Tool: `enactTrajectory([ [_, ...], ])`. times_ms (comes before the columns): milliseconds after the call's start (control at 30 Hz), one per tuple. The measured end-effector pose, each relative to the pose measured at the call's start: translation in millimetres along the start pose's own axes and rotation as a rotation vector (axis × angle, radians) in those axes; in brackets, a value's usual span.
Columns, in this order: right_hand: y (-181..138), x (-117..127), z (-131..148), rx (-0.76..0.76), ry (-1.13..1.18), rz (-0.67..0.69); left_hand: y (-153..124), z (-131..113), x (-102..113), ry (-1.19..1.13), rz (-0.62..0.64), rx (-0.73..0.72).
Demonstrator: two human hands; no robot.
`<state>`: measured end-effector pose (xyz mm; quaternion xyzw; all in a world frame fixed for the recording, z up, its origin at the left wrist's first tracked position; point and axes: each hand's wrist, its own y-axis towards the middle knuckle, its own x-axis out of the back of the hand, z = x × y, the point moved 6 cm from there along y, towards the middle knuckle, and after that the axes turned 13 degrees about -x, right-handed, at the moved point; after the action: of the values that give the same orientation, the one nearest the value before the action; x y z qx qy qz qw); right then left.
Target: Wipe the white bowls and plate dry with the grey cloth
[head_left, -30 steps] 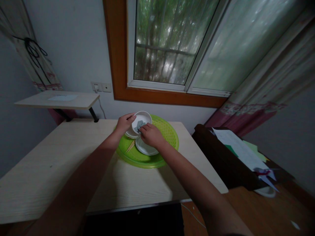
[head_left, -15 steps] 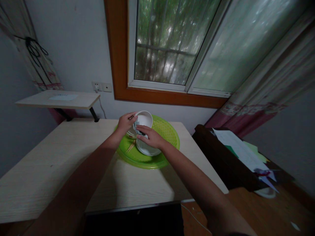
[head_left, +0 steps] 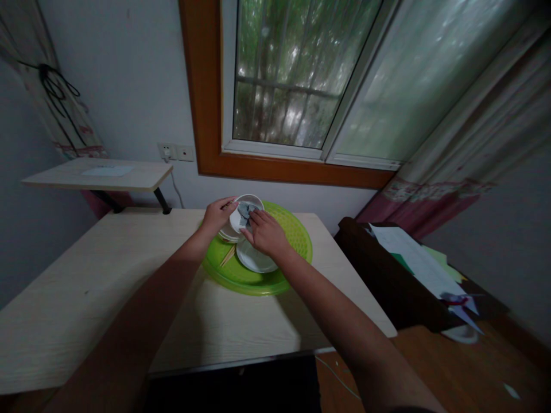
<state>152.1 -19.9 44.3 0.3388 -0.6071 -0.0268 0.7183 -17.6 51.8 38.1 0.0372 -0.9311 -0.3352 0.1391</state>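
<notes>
My left hand (head_left: 217, 214) grips the rim of a white bowl (head_left: 237, 218), tilted toward me above a round green tray (head_left: 293, 229) on the table. My right hand (head_left: 266, 233) presses a small grey cloth (head_left: 245, 210) into the bowl with its fingers together. A second white bowl sits under the held one, and a white plate (head_left: 256, 260) lies in the tray below my right hand. Wooden chopsticks (head_left: 228, 256) rest in the tray beside the plate.
A light wooden table (head_left: 107, 292) fills the foreground, with a small raised shelf (head_left: 99, 174) at its back left. A dark cabinet (head_left: 387, 275) stacked with papers (head_left: 417, 258) stands to the right. A window (head_left: 293, 80) and curtains lie behind.
My right hand has moved the cloth from the bowl's lower rim up into its inside. The left hand keeps hold of the bowl.
</notes>
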Motion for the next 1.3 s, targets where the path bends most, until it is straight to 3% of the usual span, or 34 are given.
enactTrajectory([
  [200,-5,-7,9,0.082,0.051,0.106,-1,-2,1,0.028,0.013,0.002],
  [333,-7,-15,10,0.141,0.247,0.179,-1,-3,1,0.044,0.004,0.006],
  [567,-3,-14,5,0.124,0.551,0.193,-1,-6,-1,0.043,0.039,-0.056],
  [767,-1,-7,-1,0.070,0.344,0.204,0,-7,4,0.070,-0.007,-0.048],
  [933,4,-4,-7,0.027,0.064,0.092,0,-4,3,0.027,0.006,-0.016],
  [1100,3,1,-6,0.025,-0.002,-0.028,-1,-1,-3,-0.018,0.047,-0.012],
  [1300,-2,2,1,-0.001,-0.011,0.024,-2,-6,0,-0.014,0.012,-0.013],
])
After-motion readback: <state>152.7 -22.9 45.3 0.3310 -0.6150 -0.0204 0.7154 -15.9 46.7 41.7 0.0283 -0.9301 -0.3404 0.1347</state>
